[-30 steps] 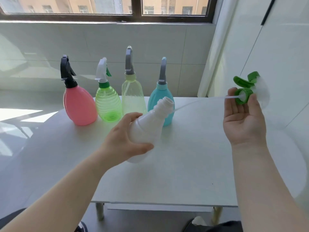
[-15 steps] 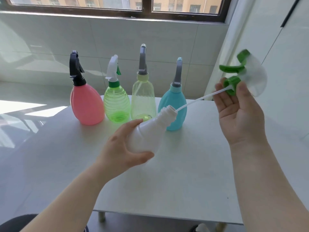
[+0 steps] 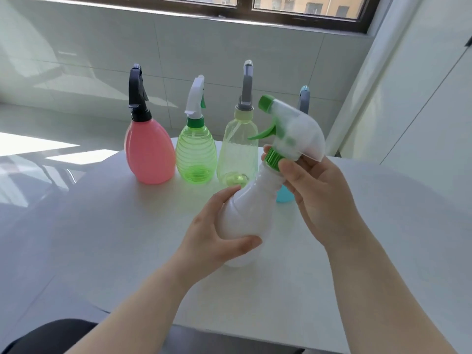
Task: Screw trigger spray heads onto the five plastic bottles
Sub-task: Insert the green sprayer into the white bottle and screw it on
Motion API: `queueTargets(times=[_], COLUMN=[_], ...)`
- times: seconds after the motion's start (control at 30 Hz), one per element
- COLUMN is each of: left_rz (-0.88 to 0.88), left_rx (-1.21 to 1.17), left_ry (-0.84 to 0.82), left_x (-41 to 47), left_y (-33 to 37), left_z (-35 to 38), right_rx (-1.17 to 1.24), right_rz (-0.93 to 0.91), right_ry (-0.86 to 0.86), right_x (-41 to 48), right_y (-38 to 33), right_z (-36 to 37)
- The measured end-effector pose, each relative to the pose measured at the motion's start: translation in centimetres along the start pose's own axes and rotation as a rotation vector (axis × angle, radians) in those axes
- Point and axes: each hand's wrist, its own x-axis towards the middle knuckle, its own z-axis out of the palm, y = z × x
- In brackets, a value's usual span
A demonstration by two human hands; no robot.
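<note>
Head view, sole, wide-angle: faces forward and down, close over left hand [image 3: 217, 238] and right hand [image 3: 314, 195], across table [image 3: 102, 238] toward window [image 3: 306, 6].

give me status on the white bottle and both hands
Left hand grips white bottle, tilted. Right hand pinches spray head at green collar, seated on neck. Nothing in the way.

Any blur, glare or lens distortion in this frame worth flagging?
Head view: the green-and-white spray head is motion-smeared where the right hand holds it on the white bottle, while the pink bottle looks sharp. Head view: the sunlit patches at left are blown out; the wall panels at right lean, likely wide-angle distortion.
</note>
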Motion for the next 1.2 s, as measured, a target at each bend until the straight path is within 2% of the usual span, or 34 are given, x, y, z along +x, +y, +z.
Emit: queueTargets(times=[0.23,0.57,0.7,0.77,0.87,1.0,1.07,1.2], left_rz=[-0.005,0.025,0.024,0.023,0.018,0.014,0.023,0.022], left_rx=[-0.072,-0.074,-0.07,-0.066,-0.058,-0.066,-0.057,-0.047], left_ry=[-0.014,-0.022,-0.008,-0.004,0.003,0.005,-0.005,-0.012], left_x=[0.2,0.5,0.4,0.4,0.5,0.4,0.4,0.4], left_y=[-1.1,-2.0,-2.0,-2.0,-1.9,-1.7,-1.7,-1.8], left_z=[0.5,0.7,0.8,0.8,0.9,1.0,0.9,0.9], right_rx=[-0.106,-0.4,-0.327,-0.225,-0.211,-0.276,-0.372,-0.388], right_rz=[-0.011,-0.008,0.04,0.027,-0.058,-0.055,-0.027,-0.057], right_ry=[-0.079,0.048,-0.145,-0.184,-0.037,0.183,0.188,0.016], right_x=[0.2,-0.2,-0.9,-1.1,-1.1,-1.1,-1.3,-1.8], right_y=[-0.9,0.0,-0.3,-0.5,-0.5,0.2,0.6,0.4], right_z=[0.7,3.8,2.7,2.1,2.0,3.3,3.9,3.9])
